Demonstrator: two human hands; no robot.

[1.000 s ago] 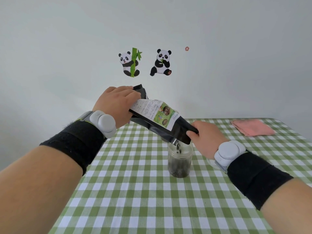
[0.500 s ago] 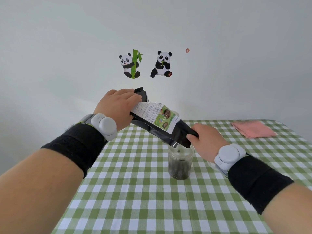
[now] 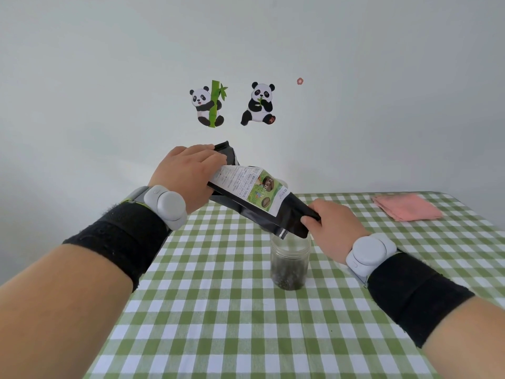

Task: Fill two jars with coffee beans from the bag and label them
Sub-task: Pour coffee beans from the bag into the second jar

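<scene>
Bag (image 3: 262, 203) hangs tilted, mouth just above the jar (image 3: 290, 251) on the table (image 3: 218, 310); left hand (image 3: 188, 176) grips its raised end, right hand (image 3: 333, 225) pinches the mouth corner. Risk: a steeper tilt could dump beans (image 3: 288, 273) past the narrow rim.

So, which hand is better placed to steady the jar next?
Likely right: the right hand pinches the bag at its mouth just over the jar, while the left hand grips its raised end, farther away.

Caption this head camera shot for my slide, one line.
Left hand and right hand tilt a black coffee bag over a partly filled jar on a green checked tablecloth.
</scene>
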